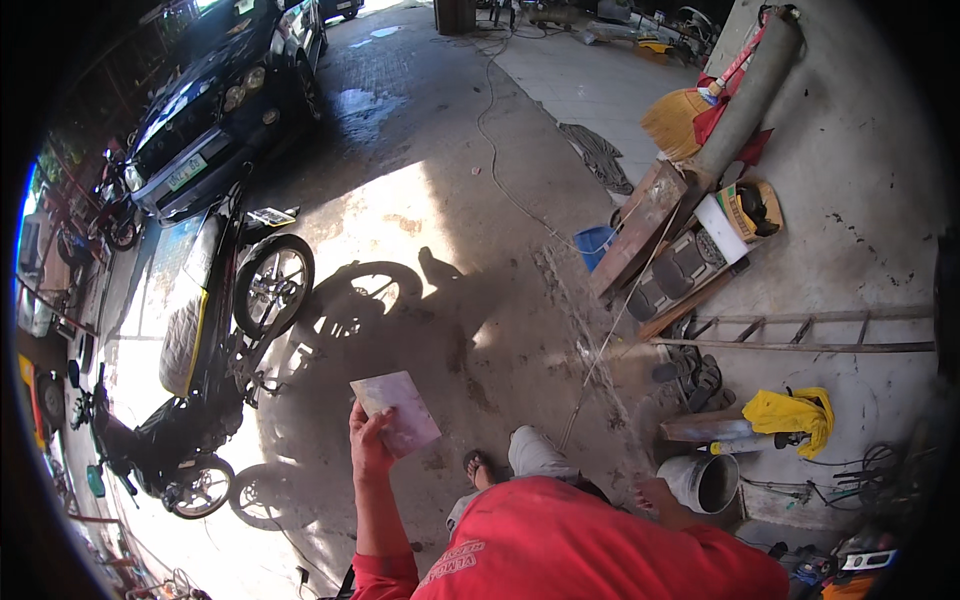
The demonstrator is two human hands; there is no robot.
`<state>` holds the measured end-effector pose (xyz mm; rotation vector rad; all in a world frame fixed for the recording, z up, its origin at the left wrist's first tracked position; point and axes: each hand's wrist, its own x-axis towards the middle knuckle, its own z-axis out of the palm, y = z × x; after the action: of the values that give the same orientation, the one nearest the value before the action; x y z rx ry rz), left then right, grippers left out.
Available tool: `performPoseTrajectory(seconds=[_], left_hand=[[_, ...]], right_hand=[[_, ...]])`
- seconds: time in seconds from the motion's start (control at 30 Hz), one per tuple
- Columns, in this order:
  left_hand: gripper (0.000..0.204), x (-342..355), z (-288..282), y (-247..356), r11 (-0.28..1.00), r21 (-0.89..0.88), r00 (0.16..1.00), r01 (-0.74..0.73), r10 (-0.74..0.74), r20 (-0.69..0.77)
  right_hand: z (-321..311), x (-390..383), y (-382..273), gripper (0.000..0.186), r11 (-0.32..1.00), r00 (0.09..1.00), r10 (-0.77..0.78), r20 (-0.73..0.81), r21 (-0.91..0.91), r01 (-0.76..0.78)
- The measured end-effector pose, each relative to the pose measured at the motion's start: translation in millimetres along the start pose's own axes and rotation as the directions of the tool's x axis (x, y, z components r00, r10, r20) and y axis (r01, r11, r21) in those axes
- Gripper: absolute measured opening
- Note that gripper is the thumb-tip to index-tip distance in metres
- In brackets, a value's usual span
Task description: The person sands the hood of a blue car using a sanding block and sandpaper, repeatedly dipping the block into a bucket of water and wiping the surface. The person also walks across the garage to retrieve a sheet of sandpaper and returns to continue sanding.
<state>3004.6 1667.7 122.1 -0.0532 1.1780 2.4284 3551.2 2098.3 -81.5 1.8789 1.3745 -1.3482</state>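
Note:
My left hand (372,436) is raised out in front of me, thumb on top of a flat, pale pinkish rectangular sheet (402,412). Whether the sheet is paper, card or something stiffer, I cannot make out. My right hand (652,495) hangs low at my right side, close to the rim of a grey bucket (694,484). Its fingers look loosely apart, with nothing visible in them. Both arms come out of a red shirt. One sandalled foot (478,468) shows on the concrete below.
A black motorcycle (180,425) stands at left, with a dark car (210,110) beyond it. Along the right wall are a ladder (810,330), planks (650,230), a blue bucket (596,246), a yellow cloth (790,415) and a broom (682,118). A cable (490,130) crosses the floor.

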Motion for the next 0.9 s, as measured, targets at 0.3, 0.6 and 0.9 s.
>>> performPoseTrajectory(seconds=[0.3, 0.6, 0.9], left_hand=[[0.032, 285.3, 93.9, -73.9, 0.884, 0.148, 0.869, 0.443, -0.464, 0.170], [0.038, 556.0, 122.0, 40.4, 0.970, 0.056, 0.968, 0.237, -0.241, 0.072], [0.041, 820.4, 42.4, 121.0, 0.926, 0.185, 0.942, 0.330, -0.334, -0.010]], right_hand=[[69.6, 84.0, -223.1, 0.022, 0.997, 0.968, -0.078, 0.238, 0.012, 0.077], [96.2, 66.5, -832.5, 0.042, 0.781, 0.784, -0.620, 0.004, 0.093, 0.617], [229.6, 47.6, -1073.3, 0.044, 0.755, 0.775, -0.632, -0.016, -0.239, 0.611]])
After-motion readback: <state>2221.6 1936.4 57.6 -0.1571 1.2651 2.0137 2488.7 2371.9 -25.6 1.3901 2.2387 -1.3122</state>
